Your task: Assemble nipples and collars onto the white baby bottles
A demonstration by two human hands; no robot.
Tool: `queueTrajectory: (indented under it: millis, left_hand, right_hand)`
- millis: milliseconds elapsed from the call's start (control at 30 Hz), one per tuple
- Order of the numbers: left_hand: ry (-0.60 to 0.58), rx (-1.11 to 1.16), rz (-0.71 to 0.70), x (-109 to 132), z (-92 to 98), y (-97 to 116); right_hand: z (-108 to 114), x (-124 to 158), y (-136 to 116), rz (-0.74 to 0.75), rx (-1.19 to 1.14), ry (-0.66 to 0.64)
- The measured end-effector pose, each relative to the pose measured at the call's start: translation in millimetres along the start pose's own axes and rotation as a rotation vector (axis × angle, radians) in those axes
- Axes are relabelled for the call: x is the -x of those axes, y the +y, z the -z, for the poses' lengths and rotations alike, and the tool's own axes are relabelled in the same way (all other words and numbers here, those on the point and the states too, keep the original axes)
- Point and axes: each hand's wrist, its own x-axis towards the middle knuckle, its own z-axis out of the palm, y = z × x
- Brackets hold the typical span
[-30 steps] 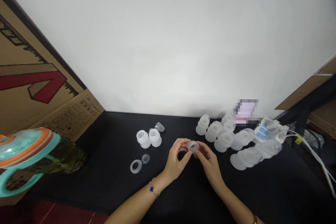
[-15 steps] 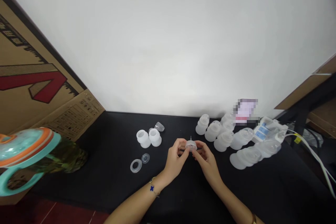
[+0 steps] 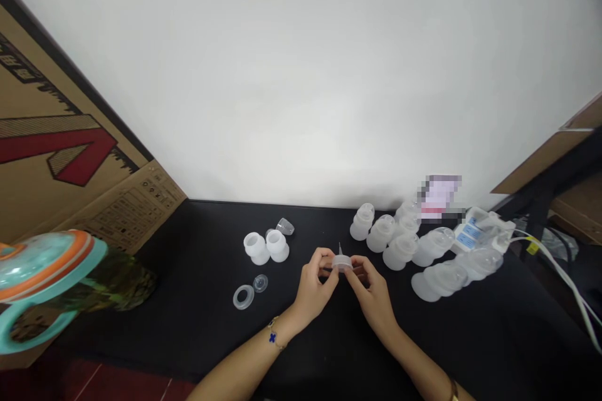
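Between my two hands, just above the black table, is a whitish ring collar [image 3: 342, 262] with a thin tip sticking up from it, probably a nipple part. My left hand [image 3: 316, 282] pinches its left side with thumb and fingers. On the opposite side my right hand [image 3: 371, 288] grips the rim in the same way. Left of my hands lie a loose translucent ring [image 3: 243, 297] and a clear nipple [image 3: 260, 283]. Behind them stand two small white open bottles [image 3: 257, 248], with a clear cap [image 3: 285, 226] on its side.
Several capped small feeding bottles [image 3: 399, 251] stand or lie to the right. A white power strip [image 3: 470, 232] with cables is at the far right. On the left are a large jug with a turquoise lid [image 3: 51, 263] and a cardboard box [image 3: 136, 207]. A white wall rises behind the table [image 3: 197, 338].
The collar has tilted slightly in my fingers, so its side now shows more than its top. Both hands stay in nearly the same place.
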Motion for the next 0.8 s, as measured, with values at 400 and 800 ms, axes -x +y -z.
queueTrajectory:
  millis: [400,800]
  left_hand:
    - [-0.041,-0.055,0.007,-1.8,1.3,1.2]
    - [-0.068,-0.066,-0.025,-3.3,1.7,0.9]
  right_hand:
    - [1.7,-0.9,1.0,0.052,0.145,-0.006]
    - [2.7,-1.5,2.9,0.090,0.169,-0.003]
